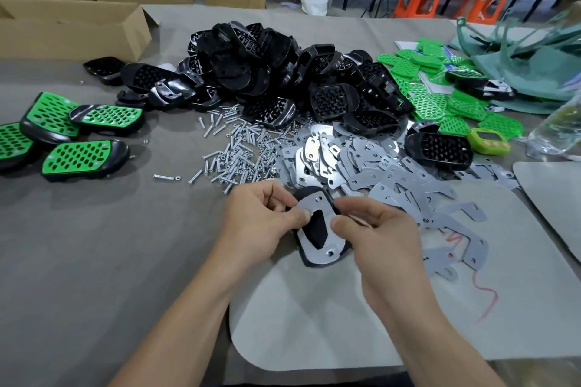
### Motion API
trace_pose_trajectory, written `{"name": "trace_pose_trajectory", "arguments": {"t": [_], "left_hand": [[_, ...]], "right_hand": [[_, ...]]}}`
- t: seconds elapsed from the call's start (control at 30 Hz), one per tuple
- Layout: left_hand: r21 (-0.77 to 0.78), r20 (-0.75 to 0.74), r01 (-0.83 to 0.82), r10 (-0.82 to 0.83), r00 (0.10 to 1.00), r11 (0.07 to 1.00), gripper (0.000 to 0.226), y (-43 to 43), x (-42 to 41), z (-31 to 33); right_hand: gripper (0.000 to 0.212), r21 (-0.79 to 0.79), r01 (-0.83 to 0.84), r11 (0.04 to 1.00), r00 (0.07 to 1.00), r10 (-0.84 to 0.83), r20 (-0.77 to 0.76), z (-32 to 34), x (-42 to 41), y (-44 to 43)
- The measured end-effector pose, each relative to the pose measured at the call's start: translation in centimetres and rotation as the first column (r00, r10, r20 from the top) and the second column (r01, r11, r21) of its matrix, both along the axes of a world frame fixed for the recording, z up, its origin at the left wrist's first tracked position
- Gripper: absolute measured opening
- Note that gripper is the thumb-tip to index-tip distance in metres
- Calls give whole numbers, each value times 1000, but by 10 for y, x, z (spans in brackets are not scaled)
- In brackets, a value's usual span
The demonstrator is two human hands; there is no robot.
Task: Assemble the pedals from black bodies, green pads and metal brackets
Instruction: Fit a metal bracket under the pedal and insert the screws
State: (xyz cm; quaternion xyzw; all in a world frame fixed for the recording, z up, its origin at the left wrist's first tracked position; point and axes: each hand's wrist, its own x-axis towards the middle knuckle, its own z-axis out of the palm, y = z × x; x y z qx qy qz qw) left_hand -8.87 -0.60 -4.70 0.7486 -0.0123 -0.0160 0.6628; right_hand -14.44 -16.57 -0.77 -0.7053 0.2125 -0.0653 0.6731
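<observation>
Hands meet just in front of the parts heaps, low over a pale mat (314, 324) on the worktop (94, 245). The left hand (261, 220) has its grip clamped on a black body (318, 229). Its thumb presses flat on the metal bracket (309, 203) lying on top, and its fingers curl round the far edge. The right hand (380, 229) pinches the same piece from the other side, thumb tip at the bracket's right edge (the fingers beneath are hidden). Black plastic shows through the bracket's middle opening and round its rim.

Just beyond lie the loose brackets (361, 163) in a wide spread, with screws (232, 148) to their left. A heap of bodies (276, 72) rises behind both, and green pads (440, 100) lie at the far right. Four finished pedals (81, 157), green side up, sit well apart at the left edge, with a cardboard box (69, 28) behind them.
</observation>
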Motion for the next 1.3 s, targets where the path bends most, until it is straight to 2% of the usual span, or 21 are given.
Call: {"name": "trace_pose_trajectory", "arguments": {"t": [0.03, 0.13, 0.2, 0.3, 0.37, 0.43, 0.5, 0.57, 0.6, 0.67, 0.77, 0.87, 0.9, 0.93, 0.97, 1.03, 1.17, 1.23, 1.3], "left_hand": [[11, 1, 3, -3, 1000, 1000, 25, 0, 0, 0], [88, 18, -14, 12, 1000, 996, 25, -3, 0, 0], [132, 31, -41, 37, 999, 990, 24, -7, -1, 1], [202, 63, -102, 91, 994, 974, 20, -13, -6, 1], [258, 79, -148, 132, 988, 955, 23, -15, -8, 1], [316, 65, -165, 152, 986, 934, 26, -17, -9, 3], [339, 37, -156, 153, 988, 928, 28, -18, -9, 5], [364, 28, -144, 143, 989, 920, 27, -19, -8, 7], [380, 26, -138, 138, 990, 915, 26, -18, -8, 8], [392, 2, -121, 131, 991, 912, 24, -17, -8, 10], [381, -38, -103, 127, 991, 919, 26, -17, -7, 12], [363, -45, -103, 128, 991, 926, 26, -18, -8, 13], [356, -43, -104, 128, 991, 928, 27, -18, -8, 12], [356, -41, -103, 125, 991, 929, 27, -18, -8, 12], [359, -38, -101, 122, 992, 928, 28, -18, -8, 12], [364, -37, -100, 122, 992, 926, 28, -19, -7, 12], [352, -40, -100, 121, 992, 931, 24, -17, -6, 10], [353, -37, -100, 120, 992, 930, 25, -16, -6, 9], [350, -38, -98, 119, 992, 932, 27, -15, -6, 8]], "right_hand": [[26, -21, 22, 1000, 1000, -22, -5, -4, -2, 3], [22, -264, 68, 962, 998, -67, 14, -13, -10, 9], [22, -390, 56, 919, 998, -40, 47, -11, -14, 11], [38, -585, -54, 809, 998, 58, -11, -4, -15, 3], [23, -692, -86, 717, 996, 54, -68, 3, -6, -3], [15, -776, -18, 630, 999, 40, 10, 15, 8, -6], [15, -785, 23, 619, 980, 142, 141, 33, 27, 0], [17, -805, -79, 588, 949, 292, 121, 49, 49, 13], [19, -831, -154, 535, 927, 369, 65, 54, 61, 20], [24, -894, -255, 370, 868, 495, -42, 56, 88, 35], [21, -957, -259, 131, 814, 563, -143, 48, 128, 59], [8, -970, -241, 6, 808, 555, -197, 39, 157, 77], [8, -971, -237, -28, 812, 543, -214, 37, 163, 81], [22, -970, -236, -59, 814, 533, -230, 34, 167, 83], [32, -964, -252, -89, 805, 533, -259, 32, 171, 84], [38, -957, -272, -101, 789, 546, -282, 31, 174, 84], [20, -952, -276, -136, 767, 565, -303, 30, 179, 89], [17, -944, -279, -174, 752, 572, -328, 28, 181, 89], [16, -931, -328, -157, 750, 556, -358, 30, 183, 89]]}}
